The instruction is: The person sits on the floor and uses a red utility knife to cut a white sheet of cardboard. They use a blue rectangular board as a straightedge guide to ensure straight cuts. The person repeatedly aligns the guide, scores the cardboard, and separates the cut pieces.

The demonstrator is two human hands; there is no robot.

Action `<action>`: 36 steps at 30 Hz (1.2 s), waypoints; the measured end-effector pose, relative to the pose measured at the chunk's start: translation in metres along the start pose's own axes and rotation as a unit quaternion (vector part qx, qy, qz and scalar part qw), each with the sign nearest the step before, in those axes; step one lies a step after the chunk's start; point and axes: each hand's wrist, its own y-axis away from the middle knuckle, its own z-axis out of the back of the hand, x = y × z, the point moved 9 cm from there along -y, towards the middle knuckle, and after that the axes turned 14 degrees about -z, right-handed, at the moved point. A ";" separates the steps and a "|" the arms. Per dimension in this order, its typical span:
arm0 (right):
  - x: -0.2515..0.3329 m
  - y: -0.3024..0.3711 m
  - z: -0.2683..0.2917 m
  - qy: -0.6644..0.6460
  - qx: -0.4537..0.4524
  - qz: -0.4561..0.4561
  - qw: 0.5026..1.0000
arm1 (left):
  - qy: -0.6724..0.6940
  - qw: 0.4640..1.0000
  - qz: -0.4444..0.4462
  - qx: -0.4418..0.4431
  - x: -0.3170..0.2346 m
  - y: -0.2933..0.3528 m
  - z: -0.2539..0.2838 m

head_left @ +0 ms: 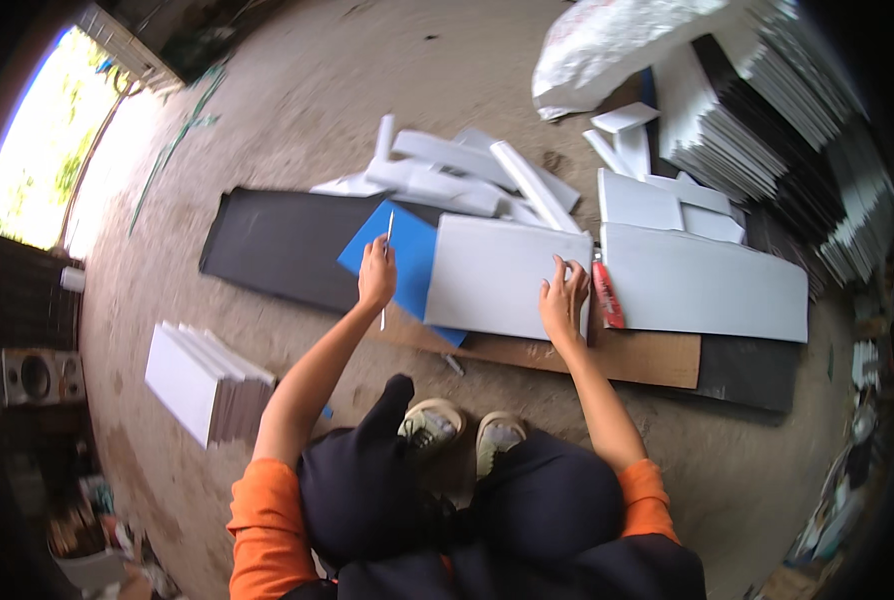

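Observation:
My left hand (377,272) is closed around a thin, light-coloured stick (390,225), pen-like, which pokes out above and below the fingers. Beneath that hand lies a blue sheet (367,250), set at a slant and partly covered by a white foam-like board (492,275). Over the right end of this board is my right hand (565,292), its fingers bent and apart; I see nothing in it. Whether its fingertips press on the board I cannot tell. Just to its right, a narrow red object (608,293) with a dark tip rests beside a second white board (707,285).
Brown cardboard (647,358) and a black sheet (282,240) lie underneath. White offcuts (437,170) are heaped beyond. A stack of white boards (192,385) stands at left. Tall board stacks (717,140) and a white sack (607,55) occupy the far right.

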 end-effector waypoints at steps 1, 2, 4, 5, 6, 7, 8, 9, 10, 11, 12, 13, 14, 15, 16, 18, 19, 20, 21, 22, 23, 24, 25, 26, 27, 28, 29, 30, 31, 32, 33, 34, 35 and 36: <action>0.019 0.009 -0.010 -0.018 0.015 0.038 0.999 | -0.016 1.000 0.009 0.018 0.011 0.004 0.007; 0.040 0.020 -0.021 -0.040 0.028 0.077 0.996 | -0.034 0.999 0.017 0.034 0.026 0.006 0.018; 0.076 0.044 -0.040 -0.048 0.071 0.130 0.988 | -0.088 0.995 0.022 0.039 0.049 0.014 0.044; 0.091 0.054 -0.044 -0.039 0.069 0.166 0.983 | -0.122 0.992 0.020 0.030 0.054 0.019 0.054; 0.101 0.066 -0.047 -0.027 0.066 0.199 0.977 | -0.152 0.988 0.017 0.025 0.054 0.027 0.060; 0.105 0.071 -0.051 -0.025 0.094 0.210 0.973 | -0.193 0.981 0.015 0.005 0.050 0.036 0.066; 0.111 0.078 -0.054 -0.006 0.105 0.220 0.970 | -0.236 0.972 0.010 -0.016 0.047 0.043 0.073; 0.114 0.082 -0.057 0.026 0.114 0.221 0.968 | -0.206 0.979 0.006 -0.010 0.052 0.046 0.072; 0.116 0.086 -0.060 0.060 0.121 0.219 0.966 | -0.133 0.991 0.026 0.007 0.059 0.048 0.066; 0.121 0.089 -0.059 0.067 0.129 0.227 0.963 | -0.102 0.994 0.027 0.005 0.067 0.050 0.062; 0.128 0.092 -0.060 0.069 0.138 0.235 0.960 | -0.076 0.997 0.027 0.003 0.078 0.052 0.061; 0.135 0.095 -0.062 0.071 0.145 0.241 0.957 | -0.057 0.996 0.066 0.007 0.095 0.054 0.058; 0.132 0.094 -0.063 0.070 0.149 0.242 0.956 | -0.037 0.993 0.114 -0.010 0.099 0.054 0.055; 0.130 0.093 -0.064 0.070 0.152 0.242 0.956 | -0.013 0.992 0.121 -0.017 0.102 0.050 0.049; 0.128 0.093 -0.065 0.069 0.156 0.241 0.956 | 0.011 0.992 0.128 -0.023 0.103 0.045 0.045; 0.123 0.091 -0.065 0.085 0.159 0.236 0.955 | 0.010 0.981 0.193 -0.015 0.098 0.036 0.030; 0.120 0.091 -0.064 0.101 0.156 0.235 0.954 | 0.010 0.974 0.225 -0.009 0.093 0.032 0.023; 0.118 0.090 -0.063 0.113 0.153 0.234 0.953 | 0.065 0.962 0.266 -0.013 0.097 0.029 0.016; 0.114 0.088 -0.063 0.120 0.161 0.228 0.953 | 0.120 0.944 0.307 -0.015 0.102 0.025 0.008; 0.110 0.088 -0.060 0.121 0.165 0.227 0.952 | 0.174 0.921 0.347 -0.016 0.106 0.023 0.000; 0.118 0.088 -0.062 0.110 0.166 0.233 0.952 | 0.173 0.920 0.347 -0.056 0.121 0.017 0.006; 0.143 0.091 -0.069 0.079 0.167 0.250 0.950 | 0.278 0.903 0.313 -0.096 0.158 0.003 0.019; 0.136 0.088 -0.067 0.080 0.165 0.247 0.951 | 0.281 0.910 0.290 -0.090 0.150 -0.005 0.016; 0.142 0.087 -0.065 0.074 0.166 0.242 0.953 | 0.274 0.921 0.262 -0.092 0.149 -0.017 0.025; 0.149 0.086 -0.064 0.070 0.158 0.238 0.956 | 0.291 0.911 0.255 -0.145 0.153 -0.027 0.039; 0.157 0.086 -0.063 0.063 0.151 0.237 0.958 | 0.267 0.913 0.223 -0.213 0.155 -0.040 0.065; 0.152 0.087 -0.064 0.063 0.155 0.224 0.960 | 0.249 0.912 0.205 -0.253 0.142 -0.045 0.082; 0.139 0.088 -0.064 0.068 0.159 0.209 0.963 | 0.234 0.909 0.191 -0.289 0.122 -0.048 0.099; 0.136 0.090 -0.066 0.062 0.162 0.200 0.964 | 0.229 0.913 0.179 -0.288 0.112 -0.054 0.116; 0.131 0.090 -0.069 0.047 0.175 0.185 0.966 | 0.226 0.915 0.162 -0.291 0.097 -0.062 0.136; 0.120 0.090 -0.075 0.037 0.192 0.170 0.966 | 0.231 0.914 0.151 -0.297 0.080 -0.060 0.149; 0.108 0.087 -0.081 0.027 0.208 0.154 0.965 | 0.241 0.905 0.129 -0.328 0.064 -0.057 0.163; 0.104 0.081 -0.083 0.012 0.200 0.136 0.970 | 0.248 0.893 0.106 -0.361 0.051 -0.053 0.181; 0.101 0.074 -0.084 -0.021 0.202 0.119 0.972 | 0.254 0.879 0.084 -0.394 0.043 -0.048 0.196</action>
